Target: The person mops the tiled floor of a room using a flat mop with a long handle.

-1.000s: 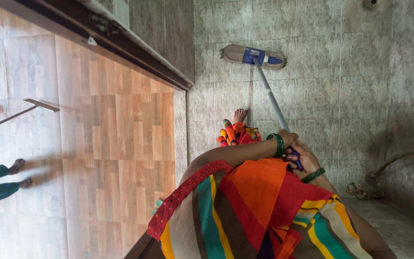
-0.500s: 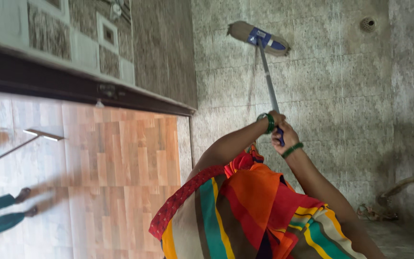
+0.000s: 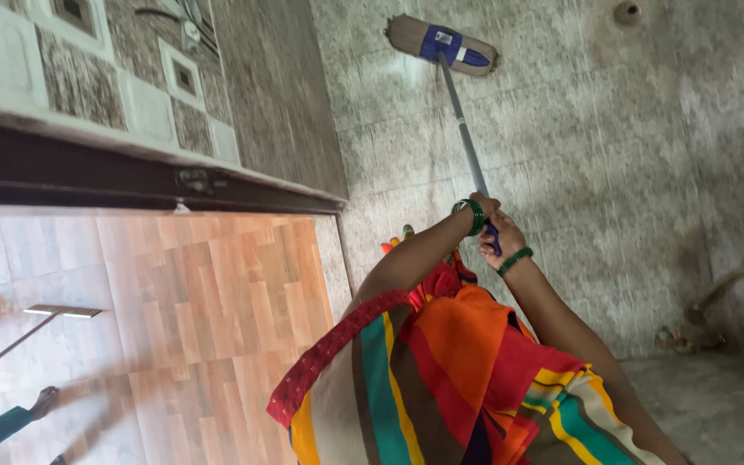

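Both my hands grip the end of a flat mop's grey metal handle (image 3: 462,129). My left hand (image 3: 485,207), with green bangles at the wrist, holds it higher up. My right hand (image 3: 503,238), also with a green bangle, holds the blue grip just below. Both arms are stretched out in front of me. The mop head (image 3: 441,45), beige with a blue bracket, lies flat on the grey tiled floor (image 3: 579,155) far ahead. My striped, many-coloured garment (image 3: 458,379) fills the lower middle of the view.
A dark door threshold (image 3: 131,181) separates the grey tiles from a wood-pattern floor (image 3: 217,293) on the left. There another person's foot (image 3: 45,400) and their flat mop (image 3: 62,311) show. A drain (image 3: 627,13) sits top right, a hose (image 3: 734,280) at right.
My arms have stretched out and pushed the mop head farther away across the grey tiles. The view has swung, and the other person's mop and feet have slid toward the lower left.
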